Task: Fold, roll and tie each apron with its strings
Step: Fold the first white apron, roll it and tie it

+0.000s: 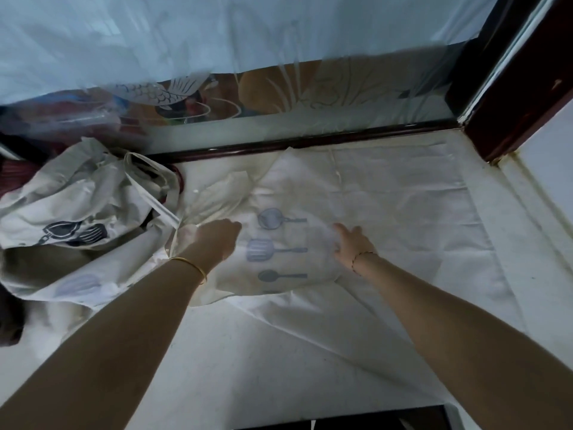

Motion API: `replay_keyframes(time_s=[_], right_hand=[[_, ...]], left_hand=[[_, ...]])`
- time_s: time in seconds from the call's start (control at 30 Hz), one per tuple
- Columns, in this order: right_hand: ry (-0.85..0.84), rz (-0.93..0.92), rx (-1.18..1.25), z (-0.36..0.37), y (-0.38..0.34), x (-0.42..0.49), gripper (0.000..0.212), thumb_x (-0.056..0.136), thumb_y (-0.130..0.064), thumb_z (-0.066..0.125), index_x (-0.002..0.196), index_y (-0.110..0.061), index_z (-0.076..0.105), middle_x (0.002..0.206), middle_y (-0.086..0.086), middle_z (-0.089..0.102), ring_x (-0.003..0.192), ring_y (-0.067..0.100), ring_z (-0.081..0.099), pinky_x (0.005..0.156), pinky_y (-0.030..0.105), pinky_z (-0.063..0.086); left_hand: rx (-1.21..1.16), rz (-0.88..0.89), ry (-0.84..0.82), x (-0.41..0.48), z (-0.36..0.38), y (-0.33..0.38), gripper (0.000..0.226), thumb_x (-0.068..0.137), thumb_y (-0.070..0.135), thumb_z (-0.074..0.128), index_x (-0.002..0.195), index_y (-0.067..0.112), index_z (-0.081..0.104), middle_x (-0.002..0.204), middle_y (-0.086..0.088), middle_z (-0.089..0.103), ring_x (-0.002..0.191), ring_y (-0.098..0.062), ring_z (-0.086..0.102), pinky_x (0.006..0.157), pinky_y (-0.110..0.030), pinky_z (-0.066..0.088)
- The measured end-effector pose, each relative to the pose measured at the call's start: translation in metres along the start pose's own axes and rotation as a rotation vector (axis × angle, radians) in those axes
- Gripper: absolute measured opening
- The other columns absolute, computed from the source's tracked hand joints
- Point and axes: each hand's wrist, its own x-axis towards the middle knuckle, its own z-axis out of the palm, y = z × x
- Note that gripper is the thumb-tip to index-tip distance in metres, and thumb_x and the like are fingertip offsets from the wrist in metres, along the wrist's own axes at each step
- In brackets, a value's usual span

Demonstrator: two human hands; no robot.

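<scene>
Early imo: I see one apron (280, 243) flat on worktop (310, 352), no roll/tie yet, right hand (352, 245) fingers spread on it, left hand (215, 240) fingers too blurred to tell, pile (77, 206) waiting.

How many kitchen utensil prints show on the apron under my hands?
3: a pan farthest, a spatula in the middle, a spoon nearest; the fold may hide more.

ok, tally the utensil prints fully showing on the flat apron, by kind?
Round pan: 1
Slotted spatula: 1
Spoon: 1
Total: 3; a fourth print at the near edge of the apron is mostly hidden.
</scene>
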Motion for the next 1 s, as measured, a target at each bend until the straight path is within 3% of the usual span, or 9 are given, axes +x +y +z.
replay_keyframes(time_s=[0.07,0.13,0.2,0.33,0.47,0.6,0.77,0.9,1.0], right_hand=[[0.041,0.016,-0.021,0.011,-0.001,-0.005,0.011,0.095,-0.015,0.045,0.106,-0.016,0.040,0.121,0.017,0.036,0.090,0.034,0.053,0.074,0.035,0.044],[0.054,0.021,-0.035,0.015,0.007,-0.007,0.008,0.095,-0.008,0.041,0.094,-0.014,0.036,0.110,0.016,0.040,0.073,0.027,0.047,0.071,0.033,0.041],[0.023,0.046,-0.088,0.011,0.018,-0.009,0.006,0.095,-0.008,0.040,0.098,-0.012,0.043,0.107,0.016,0.044,0.082,0.030,0.051,0.078,0.035,0.044],[0.006,0.193,-0.219,0.001,0.049,-0.011,0.030,0.097,-0.011,0.042,0.127,-0.007,0.046,0.127,0.018,0.044,0.111,0.035,0.054,0.091,0.040,0.046],[0.002,0.337,-0.259,-0.002,0.083,-0.015,0.033,0.098,-0.017,0.042,0.129,-0.008,0.051,0.128,0.016,0.047,0.114,0.035,0.053,0.095,0.045,0.046],[0.023,0.354,-0.312,-0.011,0.086,-0.015,0.031,0.097,-0.015,0.044,0.124,-0.004,0.054,0.123,0.016,0.050,0.108,0.034,0.056,0.089,0.043,0.049],[0.154,0.197,-0.385,-0.024,0.045,-0.010,0.029,0.095,-0.014,0.048,0.122,-0.007,0.055,0.122,0.013,0.047,0.107,0.031,0.054,0.082,0.037,0.047],[0.247,0.002,-0.482,-0.019,0.008,-0.009,0.034,0.092,-0.018,0.049,0.126,-0.015,0.048,0.137,0.012,0.034,0.118,0.031,0.041,0.090,0.039,0.041],[0.139,-0.121,-0.441,-0.005,-0.018,-0.008,0.032,0.093,-0.017,0.048,0.125,-0.012,0.047,0.132,0.013,0.040,0.114,0.031,0.046,0.087,0.039,0.043]], left_hand=[[-0.058,0.127,-0.125,0.004,0.014,0.005,0.040,0.092,0.009,0.042,0.131,0.019,0.047,0.131,-0.007,0.045,0.121,-0.026,0.045,0.097,-0.040,0.043],[-0.024,0.107,-0.203,0.001,0.036,-0.001,0.053,0.091,0.010,0.046,0.141,0.021,0.035,0.138,-0.008,0.037,0.123,-0.030,0.041,0.099,-0.043,0.042],[-0.025,-0.002,-0.197,-0.003,0.050,-0.012,0.059,0.092,0.015,0.046,0.145,0.024,0.023,0.143,-0.013,0.030,0.126,-0.036,0.038,0.099,-0.047,0.040],[-0.022,-0.271,-0.229,-0.008,0.060,-0.046,0.058,0.098,0.019,0.030,0.151,0.019,0.006,0.152,-0.026,0.015,0.138,-0.041,0.024,0.108,-0.050,0.033],[-0.156,-0.395,-0.097,-0.012,0.065,-0.074,0.072,0.092,0.013,0.039,0.150,0.009,-0.003,0.151,-0.028,0.011,0.137,-0.040,0.026,0.106,-0.046,0.036],[-0.304,-0.403,-0.046,-0.011,0.060,-0.080,0.074,0.092,0.024,0.050,0.150,0.010,0.006,0.149,-0.020,0.022,0.130,-0.035,0.040,0.103,-0.049,0.041],[-0.085,-0.361,0.052,-0.008,0.039,-0.071,0.049,0.089,0.019,0.056,0.133,0.007,0.037,0.130,-0.020,0.037,0.115,-0.034,0.046,0.090,-0.043,0.050],[-0.063,-0.420,0.085,-0.010,0.039,-0.076,0.059,0.086,0.028,0.062,0.133,0.009,0.033,0.133,-0.018,0.036,0.119,-0.033,0.040,0.089,-0.040,0.046],[-0.255,-0.488,0.115,-0.013,0.049,-0.088,0.059,0.091,0.026,0.055,0.138,0.003,0.027,0.132,-0.023,0.037,0.117,-0.037,0.045,0.089,-0.045,0.048]])
